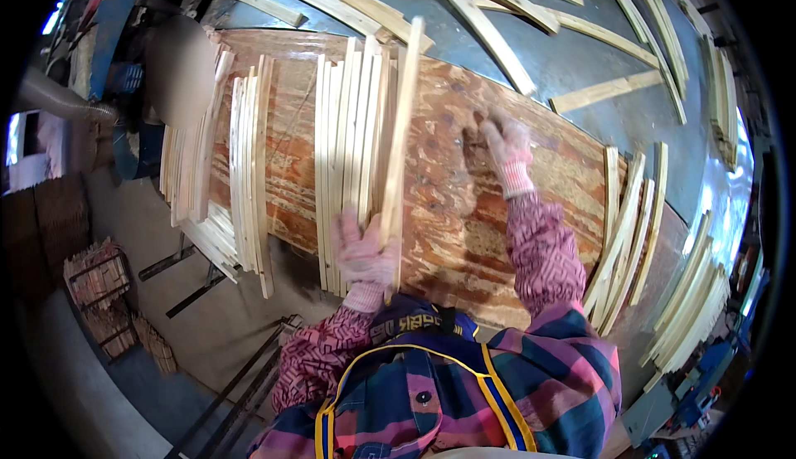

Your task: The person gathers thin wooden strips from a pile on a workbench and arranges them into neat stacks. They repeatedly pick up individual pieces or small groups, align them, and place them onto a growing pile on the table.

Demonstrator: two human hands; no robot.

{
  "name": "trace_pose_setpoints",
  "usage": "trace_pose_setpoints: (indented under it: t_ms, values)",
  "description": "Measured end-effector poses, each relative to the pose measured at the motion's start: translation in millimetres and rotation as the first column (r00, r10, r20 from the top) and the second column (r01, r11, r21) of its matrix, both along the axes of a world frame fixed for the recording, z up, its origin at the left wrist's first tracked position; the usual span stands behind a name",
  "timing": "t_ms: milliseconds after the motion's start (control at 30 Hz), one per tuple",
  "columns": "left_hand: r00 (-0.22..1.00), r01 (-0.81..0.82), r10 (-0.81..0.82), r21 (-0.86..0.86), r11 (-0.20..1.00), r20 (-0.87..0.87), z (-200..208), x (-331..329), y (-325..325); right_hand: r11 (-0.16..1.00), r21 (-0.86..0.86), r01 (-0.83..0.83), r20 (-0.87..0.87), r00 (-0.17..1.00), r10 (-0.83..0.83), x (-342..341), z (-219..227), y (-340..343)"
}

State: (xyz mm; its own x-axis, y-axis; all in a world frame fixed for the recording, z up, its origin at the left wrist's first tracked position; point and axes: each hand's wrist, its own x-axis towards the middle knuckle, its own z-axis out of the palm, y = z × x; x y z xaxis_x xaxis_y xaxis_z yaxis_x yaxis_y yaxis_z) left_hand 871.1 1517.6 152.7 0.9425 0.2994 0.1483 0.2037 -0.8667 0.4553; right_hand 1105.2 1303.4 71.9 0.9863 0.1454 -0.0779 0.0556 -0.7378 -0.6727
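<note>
My left hand (365, 258), in a pale pinkish work glove, grips the near end of a wooden strip (405, 115) between thumb and fingers. That strip slants up and away, slightly blurred. Its fingers lie over a row of upright-running wooden strips (336, 160) set side by side on a worn plywood board (464, 210). To the right, my right hand (507, 148), gloved the same way, hovers over or rests on the bare plywood; which one I cannot tell. Its fingers are apart and nothing is in them.
Left of the row lies another bundle of strips (247, 152). Loose strips (477, 24) are scattered over the blue-grey metal table (572, 61) beyond. More strips (626, 235) lean at right. Another person stands at the far left; stacked wood (98, 281) sits on the floor.
</note>
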Motion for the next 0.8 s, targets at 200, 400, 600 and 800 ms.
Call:
trace_pose_setpoints:
  t_ms: [200,400,600,800]
  values:
    - [0.889,-0.303,0.266,-0.044,0.952,-0.372,-53,-36,36,0.746,-0.627,0.225,0.230,0.968,-0.099,144,-7,45]
    - [0.695,-0.265,0.233,0.059,0.962,-0.680,-25,52,28,0.499,-0.819,0.284,0.273,0.957,-0.097,255,-72,-185]
    - [0.917,-0.337,0.240,-0.293,0.895,-0.319,-21,5,83,0.787,-0.617,-0.007,-0.039,0.999,-0.021,155,71,-77]
    - [0.872,-0.466,0.406,-0.214,0.858,-0.273,12,-23,209,0.894,-0.413,0.175,-0.121,0.962,-0.245,83,41,-67]
